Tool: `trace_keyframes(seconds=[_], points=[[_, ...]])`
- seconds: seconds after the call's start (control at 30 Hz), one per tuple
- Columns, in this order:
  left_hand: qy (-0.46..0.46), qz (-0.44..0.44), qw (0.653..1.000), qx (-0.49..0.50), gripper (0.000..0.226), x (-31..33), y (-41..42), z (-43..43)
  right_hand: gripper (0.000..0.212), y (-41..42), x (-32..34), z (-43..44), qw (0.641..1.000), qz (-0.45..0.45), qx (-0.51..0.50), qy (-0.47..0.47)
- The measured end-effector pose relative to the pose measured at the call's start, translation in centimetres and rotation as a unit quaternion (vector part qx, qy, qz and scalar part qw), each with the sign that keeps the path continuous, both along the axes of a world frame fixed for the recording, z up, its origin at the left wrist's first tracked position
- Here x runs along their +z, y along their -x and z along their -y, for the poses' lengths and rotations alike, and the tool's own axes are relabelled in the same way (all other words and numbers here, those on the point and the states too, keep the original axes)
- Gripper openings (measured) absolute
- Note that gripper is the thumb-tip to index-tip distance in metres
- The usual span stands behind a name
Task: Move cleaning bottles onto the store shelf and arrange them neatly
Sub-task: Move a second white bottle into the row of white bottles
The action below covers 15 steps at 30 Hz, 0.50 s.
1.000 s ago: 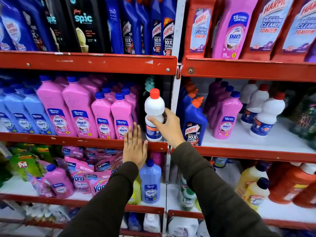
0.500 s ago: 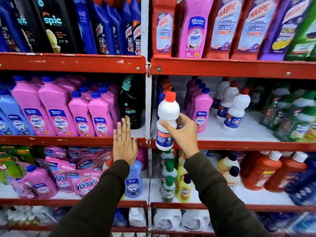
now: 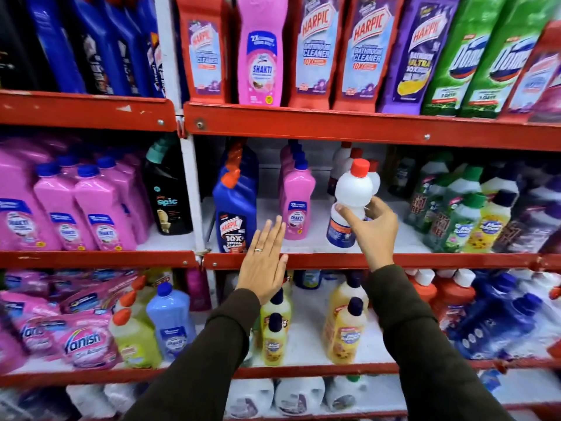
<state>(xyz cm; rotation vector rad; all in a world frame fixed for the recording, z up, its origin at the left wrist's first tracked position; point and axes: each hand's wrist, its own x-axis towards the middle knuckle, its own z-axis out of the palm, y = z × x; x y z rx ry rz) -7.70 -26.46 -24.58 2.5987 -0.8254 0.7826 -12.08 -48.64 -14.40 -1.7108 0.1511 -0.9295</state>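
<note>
My right hand (image 3: 372, 226) grips a white bottle with a red cap (image 3: 352, 196) around its middle, over the white middle shelf (image 3: 315, 217) of the right bay. The bottle is upright, in front of a row of like white bottles (image 3: 344, 156) behind it. A pink Shakti bottle (image 3: 297, 202) stands just left of it, and a blue Harpic bottle (image 3: 235, 208) further left. My left hand (image 3: 264, 262) is flat with fingers together, held in front of the red shelf edge (image 3: 440, 261), holding nothing.
Green and white bottles (image 3: 455, 208) crowd the shelf's right side. Pink bottles (image 3: 91, 214) and a black Spic bottle (image 3: 167, 192) fill the left bay. Tall Harpic bottles (image 3: 315, 53) stand on the shelf above, yellow bottles (image 3: 346, 326) on the one below.
My right hand has carried the white bottle from the left bay's edge rightward, past the upright post, into the right bay over the shelf. My left hand followed to the right.
</note>
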Motion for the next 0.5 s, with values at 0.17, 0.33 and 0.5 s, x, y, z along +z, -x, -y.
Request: trace_keyframes(seconds=[0.17,0.33,0.5], points=[[-0.029,-0.046,0.996,0.070,0.066,-1.0,-1.1,2.1,0.051,-1.1,-0.3,4.7,0.999,-0.021,-0.027,0.004],[-0.040,-0.042,0.992,0.115,0.068,-1.6,-1.5,2.8,0.049,-2.1,-1.8,7.1,0.998,-0.059,-0.029,0.024],[-0.040,-0.028,0.991,0.125,0.067,-1.7,-1.5,2.9,0.054,-2.7,-2.7,7.7,0.997,-0.073,-0.033,0.003]])
